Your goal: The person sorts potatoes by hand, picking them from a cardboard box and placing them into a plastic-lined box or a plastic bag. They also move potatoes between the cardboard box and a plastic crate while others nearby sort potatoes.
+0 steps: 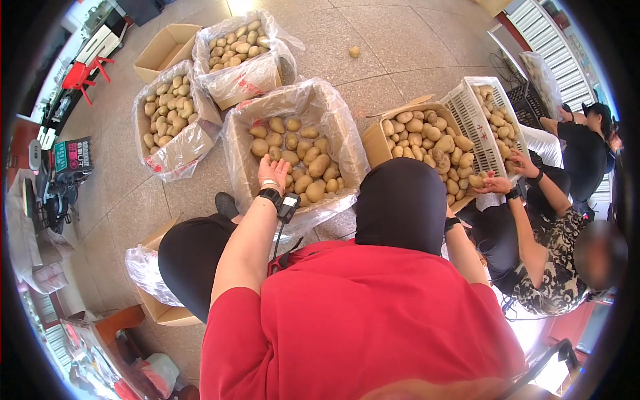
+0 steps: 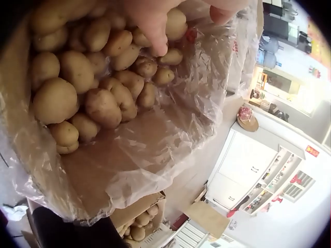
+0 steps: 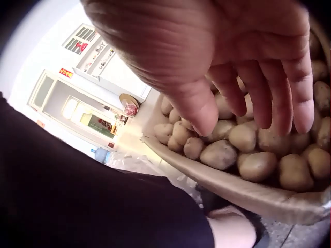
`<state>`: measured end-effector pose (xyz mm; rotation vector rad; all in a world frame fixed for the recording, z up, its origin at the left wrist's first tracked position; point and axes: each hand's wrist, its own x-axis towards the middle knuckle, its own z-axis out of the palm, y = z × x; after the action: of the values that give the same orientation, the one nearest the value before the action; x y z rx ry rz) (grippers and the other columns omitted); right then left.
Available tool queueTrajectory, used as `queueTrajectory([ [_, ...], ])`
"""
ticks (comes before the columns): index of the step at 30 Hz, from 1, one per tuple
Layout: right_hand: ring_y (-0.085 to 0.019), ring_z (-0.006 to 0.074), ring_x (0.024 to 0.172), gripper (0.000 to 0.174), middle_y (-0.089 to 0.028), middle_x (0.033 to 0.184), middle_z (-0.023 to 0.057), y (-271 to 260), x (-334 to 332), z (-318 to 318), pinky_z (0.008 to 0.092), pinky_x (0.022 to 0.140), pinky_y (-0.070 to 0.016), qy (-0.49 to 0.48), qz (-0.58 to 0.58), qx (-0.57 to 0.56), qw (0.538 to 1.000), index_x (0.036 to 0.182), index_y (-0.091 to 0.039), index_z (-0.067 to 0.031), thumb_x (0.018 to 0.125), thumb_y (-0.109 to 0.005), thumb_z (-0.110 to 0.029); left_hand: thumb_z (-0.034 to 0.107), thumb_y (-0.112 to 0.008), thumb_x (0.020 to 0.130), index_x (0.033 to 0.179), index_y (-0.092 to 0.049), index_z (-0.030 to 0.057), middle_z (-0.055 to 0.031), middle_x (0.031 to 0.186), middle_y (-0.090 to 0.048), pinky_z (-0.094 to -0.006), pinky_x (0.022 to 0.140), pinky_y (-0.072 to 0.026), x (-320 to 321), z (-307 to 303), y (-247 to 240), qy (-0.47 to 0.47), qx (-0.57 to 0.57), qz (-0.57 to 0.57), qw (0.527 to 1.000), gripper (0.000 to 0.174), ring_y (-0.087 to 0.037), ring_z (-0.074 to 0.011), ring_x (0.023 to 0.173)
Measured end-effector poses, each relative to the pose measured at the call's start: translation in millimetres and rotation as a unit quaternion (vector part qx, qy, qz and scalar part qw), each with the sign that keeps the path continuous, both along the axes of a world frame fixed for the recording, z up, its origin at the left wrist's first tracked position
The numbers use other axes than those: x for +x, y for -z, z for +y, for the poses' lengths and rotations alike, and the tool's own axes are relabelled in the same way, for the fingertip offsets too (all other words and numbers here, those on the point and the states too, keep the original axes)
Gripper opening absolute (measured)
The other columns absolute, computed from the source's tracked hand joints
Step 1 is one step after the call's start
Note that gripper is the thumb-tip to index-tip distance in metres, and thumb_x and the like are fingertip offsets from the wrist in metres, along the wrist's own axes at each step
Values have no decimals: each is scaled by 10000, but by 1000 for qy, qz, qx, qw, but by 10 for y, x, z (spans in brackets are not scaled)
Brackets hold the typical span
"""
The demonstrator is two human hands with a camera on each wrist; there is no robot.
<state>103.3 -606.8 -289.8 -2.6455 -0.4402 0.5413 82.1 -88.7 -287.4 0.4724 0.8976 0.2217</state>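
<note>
My left hand (image 1: 273, 172) reaches over the near left part of a cardboard box lined with clear plastic (image 1: 233, 143), fingers extended close over the potatoes (image 1: 313, 163) inside. In the left wrist view, the thumb of this left hand (image 2: 152, 18) points down at small potatoes (image 2: 146, 67) near the liner. Black knee cloth hides my right hand in the head view. The right wrist view has that right hand (image 3: 222, 62) above another box of potatoes (image 3: 258, 165), its fingers loosely bent and apart, with nothing held in them.
A cardboard box heaped with potatoes (image 1: 427, 137) and a white plastic crate (image 1: 472, 110) stand to the right. Another person's hand (image 1: 493, 183) is at that box's edge. Two lined potato boxes (image 1: 172, 117) (image 1: 240, 47) stand at the back left. One potato (image 1: 354, 51) lies on the floor.
</note>
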Motion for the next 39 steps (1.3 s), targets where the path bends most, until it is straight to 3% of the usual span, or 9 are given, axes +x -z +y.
queueTrajectory([
  [5, -557, 407, 815, 247, -607, 830, 202, -71, -217, 2, 440, 678, -451, 141, -30, 39, 989, 905, -584, -27, 799, -483, -225, 278, -529, 830, 1325, -160, -51, -218, 1323, -275, -421, 904, -417, -65, -145, 145, 148, 18, 102, 984, 700, -412, -336, 1140],
  [12, -565, 391, 841, 314, -592, 898, 212, 686, -239, -60, 445, 708, -458, 97, -66, -102, 988, 992, -562, -54, 795, -486, -286, 246, -528, 787, 1117, -526, 41, -191, 1013, -586, -393, 772, -477, -276, -423, 469, 359, 167, 254, 882, 389, -589, -325, 885],
  [14, -564, 391, 849, 323, -586, 920, 214, 789, -209, -39, 447, 715, -457, 120, -33, -104, 987, 1005, -556, -59, 795, -485, -293, 266, -522, 760, 1038, -605, 81, -193, 1000, -603, -372, 810, -465, -300, -353, 891, 497, 455, 199, 712, 344, -592, -317, 914],
  [15, -564, 391, 853, 328, -583, 930, 215, 855, -200, -45, 448, 719, -457, 129, -21, -104, 986, 1011, -553, -61, 795, -485, -297, 275, -519, 739, 1040, -621, 114, -196, 1035, -589, -352, 855, -442, -297, -505, 85, 538, 557, 227, 590, 356, -568, -311, 974],
  [21, -561, 390, 878, 358, -566, 994, 221, 1232, -90, -64, 456, 740, -456, 171, 57, -61, 982, 1048, -535, -76, 793, -482, -321, 287, -510, 744, 1064, -614, 125, -207, 1081, -565, -377, 891, -419, -372, -539, -25, 571, 636, 285, 434, 374, -531, -322, 1036],
  [24, -559, 389, 890, 374, -558, 1026, 224, 1257, -112, -38, 460, 751, -455, 204, 98, -28, 974, 1067, -527, -83, 793, -480, -333, 324, -483, 751, 1084, -590, 86, -221, 1100, -554, -389, 893, -416, -374, -441, 43, 658, 578, 243, 417, 423, -527, -337, 1041],
  [26, -555, 402, 901, 323, -509, 1086, 241, 290, -187, 384, 473, 763, -447, 232, 90, -62, 966, 1046, -518, -96, 810, -461, -309, 353, -474, 754, 1086, -583, 87, -216, 1073, -569, -399, 876, -423, -369, -481, -25, 685, 567, 240, 390, 439, -542, -339, 1014],
  [34, -492, 342, 1002, 229, -484, 1040, 172, 75, -205, 635, 408, 839, -433, 157, -22, -105, 982, 979, -521, -37, 764, -485, -106, 381, -505, 743, 1083, -600, 122, -192, 1045, -592, -385, 870, -427, -413, -461, 34, 655, 620, 224, 371, 438, -551, -320, 1007],
  [39, -479, 360, 1014, 351, -450, 1063, 196, 17, -165, 586, 428, 838, -436, 169, 15, -114, 979, 1020, -501, -32, 726, -585, -203, 365, -462, 750, 1127, -575, 99, -172, 1138, -553, -358, 919, -394, -405, -397, -46, 710, 563, 246, 344, 475, -521, -307, 1069],
])
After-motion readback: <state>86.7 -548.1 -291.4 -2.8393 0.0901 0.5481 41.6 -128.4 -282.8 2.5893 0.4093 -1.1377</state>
